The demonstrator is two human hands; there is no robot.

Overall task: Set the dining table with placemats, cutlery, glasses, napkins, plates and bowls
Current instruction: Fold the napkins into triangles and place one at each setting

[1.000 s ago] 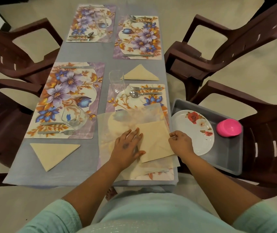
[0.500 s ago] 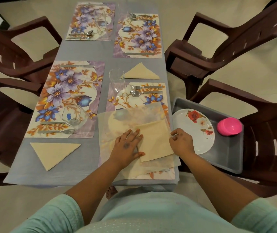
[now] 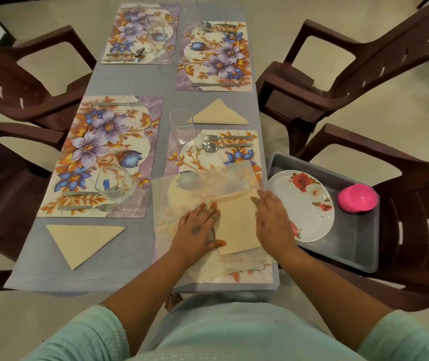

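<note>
Both hands lie flat, fingers straight, on a beige napkin (image 3: 237, 222): the left hand (image 3: 197, 230) presses its left edge with the thumb stretched along the near corner, and the right hand (image 3: 273, 220) rests palm down on its right edge, neither gripping. The napkin is a folded rectangle, plain cream cloth, its long axis running away from the person and tilted slightly to the right. It sits on a sheer unfolded sheet (image 3: 208, 188) spread over the near right floral placemat (image 3: 218, 157), where a fork (image 3: 226, 137), a spoon (image 3: 224, 146) and a tall glass (image 3: 182, 128) stand at the far end. 2 napkins already folded into triangles lie on the blue-grey tablecloth (image 3: 135, 82), one beyond this placemat (image 3: 220, 114) and one at the near left (image 3: 83, 242). The left placemat (image 3: 104, 142) holds a tumbler (image 3: 113, 185). To the right, a grey tray (image 3: 354, 230) on a brown chair (image 3: 416, 217) carries a rose-patterned plate (image 3: 310, 204) and a pink bowl (image 3: 356, 198).
</note>
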